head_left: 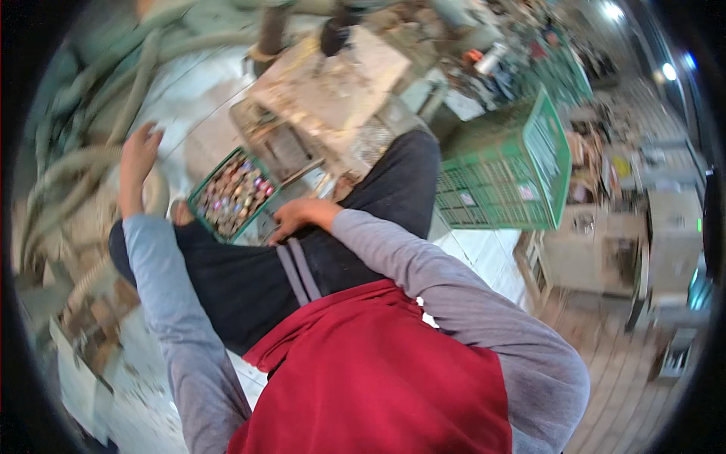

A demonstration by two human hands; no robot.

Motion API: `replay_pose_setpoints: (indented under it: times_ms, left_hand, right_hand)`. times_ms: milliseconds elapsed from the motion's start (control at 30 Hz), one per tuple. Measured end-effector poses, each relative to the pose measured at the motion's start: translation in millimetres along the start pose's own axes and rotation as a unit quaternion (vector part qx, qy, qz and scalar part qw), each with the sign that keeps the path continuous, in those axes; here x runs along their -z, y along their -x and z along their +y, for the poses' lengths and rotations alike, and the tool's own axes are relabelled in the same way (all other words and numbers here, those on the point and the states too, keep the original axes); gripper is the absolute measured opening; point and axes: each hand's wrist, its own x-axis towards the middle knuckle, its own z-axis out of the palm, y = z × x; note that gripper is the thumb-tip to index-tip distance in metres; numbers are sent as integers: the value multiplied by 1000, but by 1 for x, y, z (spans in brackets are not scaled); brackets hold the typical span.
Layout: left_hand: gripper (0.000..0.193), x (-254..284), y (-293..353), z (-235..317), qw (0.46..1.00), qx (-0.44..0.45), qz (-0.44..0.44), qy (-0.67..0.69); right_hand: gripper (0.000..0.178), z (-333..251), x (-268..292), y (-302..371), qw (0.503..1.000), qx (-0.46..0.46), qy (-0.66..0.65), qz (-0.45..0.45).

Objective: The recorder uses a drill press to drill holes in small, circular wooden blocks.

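Note:
A green tray (198, 191) lies in front of me, filled with many small brownish pieces (233, 198), several with shiny purple or pink faces. My left hand (138, 160) is raised to the left of the tray, its fingers loosely bent and apart, with nothing visible in them. Close to the tray's right corner, above my lap, is my right hand (301, 216). Its fingers are curled together and pointing down; blur hides what they hold, if anything.
A dusty wooden-topped machine or stand (333, 79) stands beyond the tray. To the right is a large green plastic crate (503, 189). Thick pale hoses (140, 87) curl along the left. A box of brown blocks (94, 325) sits at the lower left.

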Motion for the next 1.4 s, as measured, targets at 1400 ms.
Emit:
replay_pose_setpoints:
  times_ms: [1400]
  left_hand:
    - [43, 23, -20, -22, 997, 67, -39, -12]
  right_hand:
    - [31, 57, -5, -228, 946, -139, -168, 238]
